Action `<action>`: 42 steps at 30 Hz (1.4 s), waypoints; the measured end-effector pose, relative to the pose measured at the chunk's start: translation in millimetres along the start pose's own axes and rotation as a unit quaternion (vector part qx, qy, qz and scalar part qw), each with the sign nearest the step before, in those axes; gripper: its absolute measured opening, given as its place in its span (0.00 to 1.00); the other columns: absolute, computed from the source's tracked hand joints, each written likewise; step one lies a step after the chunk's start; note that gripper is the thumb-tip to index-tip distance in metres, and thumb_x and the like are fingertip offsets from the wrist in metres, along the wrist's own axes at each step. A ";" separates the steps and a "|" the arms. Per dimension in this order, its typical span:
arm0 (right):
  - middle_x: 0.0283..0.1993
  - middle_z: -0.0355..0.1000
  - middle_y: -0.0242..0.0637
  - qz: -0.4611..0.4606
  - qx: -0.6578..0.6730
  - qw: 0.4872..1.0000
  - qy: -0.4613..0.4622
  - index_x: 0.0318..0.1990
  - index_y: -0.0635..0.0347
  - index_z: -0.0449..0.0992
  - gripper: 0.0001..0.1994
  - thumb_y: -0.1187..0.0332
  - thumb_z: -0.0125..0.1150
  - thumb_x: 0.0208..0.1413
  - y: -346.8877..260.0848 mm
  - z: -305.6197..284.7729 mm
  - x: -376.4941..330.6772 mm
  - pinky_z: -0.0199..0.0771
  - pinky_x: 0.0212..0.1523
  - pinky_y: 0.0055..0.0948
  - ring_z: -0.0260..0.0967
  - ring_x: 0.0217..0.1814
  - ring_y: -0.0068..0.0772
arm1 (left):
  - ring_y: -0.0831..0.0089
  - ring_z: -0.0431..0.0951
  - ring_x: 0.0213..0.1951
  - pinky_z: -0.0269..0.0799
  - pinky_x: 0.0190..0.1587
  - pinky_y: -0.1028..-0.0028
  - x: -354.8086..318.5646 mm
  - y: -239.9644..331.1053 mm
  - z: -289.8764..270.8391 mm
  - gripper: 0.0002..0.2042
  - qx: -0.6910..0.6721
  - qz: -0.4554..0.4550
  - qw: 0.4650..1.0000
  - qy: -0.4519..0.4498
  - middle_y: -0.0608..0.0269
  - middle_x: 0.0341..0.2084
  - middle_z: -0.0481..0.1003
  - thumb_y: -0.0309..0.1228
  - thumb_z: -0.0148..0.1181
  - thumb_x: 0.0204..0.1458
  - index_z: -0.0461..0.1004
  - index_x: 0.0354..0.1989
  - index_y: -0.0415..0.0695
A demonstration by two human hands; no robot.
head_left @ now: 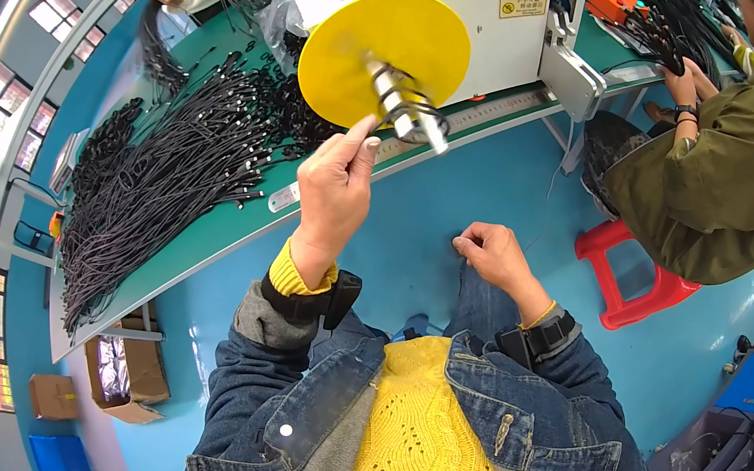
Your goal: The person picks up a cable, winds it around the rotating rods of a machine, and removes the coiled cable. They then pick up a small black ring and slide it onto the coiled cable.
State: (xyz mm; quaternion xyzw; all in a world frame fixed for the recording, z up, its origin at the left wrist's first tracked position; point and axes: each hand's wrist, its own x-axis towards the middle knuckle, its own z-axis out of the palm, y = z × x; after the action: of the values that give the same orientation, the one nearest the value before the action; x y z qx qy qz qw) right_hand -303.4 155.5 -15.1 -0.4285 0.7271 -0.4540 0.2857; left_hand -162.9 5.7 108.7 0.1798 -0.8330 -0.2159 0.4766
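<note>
Fingers: your left hand (336, 185) is raised, its thumb and forefinger (360, 139) pinched together just below the metal spindle (407, 107); whether they grip a strand is too fine to tell.
Right hand: your right hand (491, 252) rests on your denim-clad knee, fingers curled shut, apparently pinching the fabric.
Spindle: it sticks out of the round yellow plastic disc (385, 59), with thin black wire looped about it.
Machine: the disc sits on the front of a white box-shaped machine with a grey screen (490, 17), its top cut off by the frame.
Bench: the long green-topped workbench (221, 226) carries a heap of black cable pieces (160, 172).
Others: a person in an olive jacket (730, 183) sits on a red plastic stool (631, 281), face out of frame.
</note>
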 end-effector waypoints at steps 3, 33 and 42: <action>0.20 0.71 0.42 0.014 0.011 1.000 -0.005 0.26 0.65 0.75 0.11 0.64 0.58 0.46 1.8 0.6 1.2 0.68 0.27 0.31 0.69 0.23 0.36 | 0.69 0.67 0.19 0.63 0.23 0.75 -1.4 -0.2 6.5 0.11 -0.016 -0.004 1.000 0.001 0.57 0.18 0.69 0.25 0.55 0.51 0.72 0.43 0.38; 0.55 0.59 0.49 -0.306 0.058 0.950 -0.013 0.60 0.65 0.52 0.49 0.59 0.75 0.28 -87.1 -59.8 113.5 0.67 0.53 0.32 0.63 0.54 0.37 | 0.41 0.57 0.54 0.56 0.56 0.59 34.6 -1.8 7.2 0.23 0.133 0.051 0.968 -0.207 0.30 0.52 0.53 0.33 0.42 0.55 0.52 0.55 0.28; 0.41 0.70 0.47 -0.280 0.164 0.942 0.089 0.53 0.63 0.60 0.29 0.69 0.64 0.42 -93.6 -19.7 86.6 0.71 0.40 0.33 0.71 0.41 0.42 | 0.44 0.68 0.39 0.66 0.41 0.59 35.2 9.9 17.6 0.13 0.061 0.022 0.978 -0.198 0.37 0.37 0.65 0.28 0.46 0.53 0.61 0.44 0.34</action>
State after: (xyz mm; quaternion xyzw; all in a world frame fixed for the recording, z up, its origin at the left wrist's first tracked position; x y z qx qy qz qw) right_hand -325.8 66.6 75.6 -0.5195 0.5161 -0.6648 0.1474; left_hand -196.1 -0.4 131.3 0.1441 -0.9262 -0.1859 0.2948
